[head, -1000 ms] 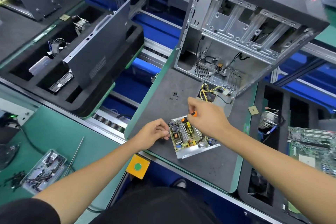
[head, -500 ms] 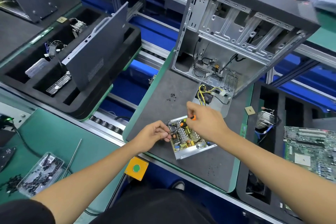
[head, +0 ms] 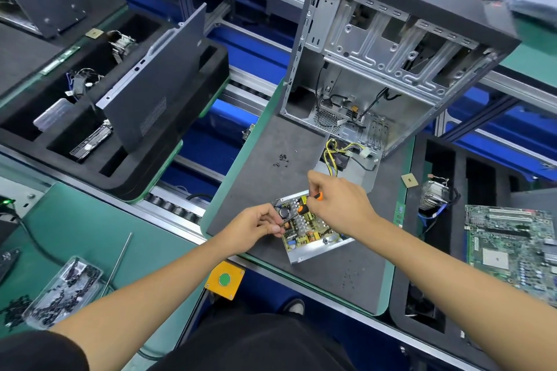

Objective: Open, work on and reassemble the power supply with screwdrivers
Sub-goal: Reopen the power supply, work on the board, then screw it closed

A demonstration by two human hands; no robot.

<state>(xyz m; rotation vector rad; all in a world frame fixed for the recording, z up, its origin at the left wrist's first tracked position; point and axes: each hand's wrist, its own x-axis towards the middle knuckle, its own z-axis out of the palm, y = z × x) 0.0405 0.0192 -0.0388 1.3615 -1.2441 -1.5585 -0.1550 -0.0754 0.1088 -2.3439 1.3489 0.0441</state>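
The opened power supply (head: pixel 313 245), a metal tray with a yellow circuit board inside, lies on the dark grey mat (head: pixel 346 277). My right hand (head: pixel 337 205) grips an orange-and-black screwdriver (head: pixel 306 205) whose tip points down into the board's far left corner. My left hand (head: pixel 256 227) pinches the power supply's left edge with curled fingers. The power supply's cover (head: pixel 358 172) with yellow and black wires lies just behind, by the case.
An open computer case (head: pixel 391 69) stands at the mat's far end. Loose black screws (head: pixel 281 159) lie on the mat's left part. A motherboard (head: pixel 512 250) and a heatsink (head: pixel 434 196) are at right. A screw box (head: pixel 63 292) and a yellow button box (head: pixel 224 279) are near left.
The view has shifted slightly. My left hand has closed in on the power supply's left edge; my right hand stays over the board with the screwdriver.
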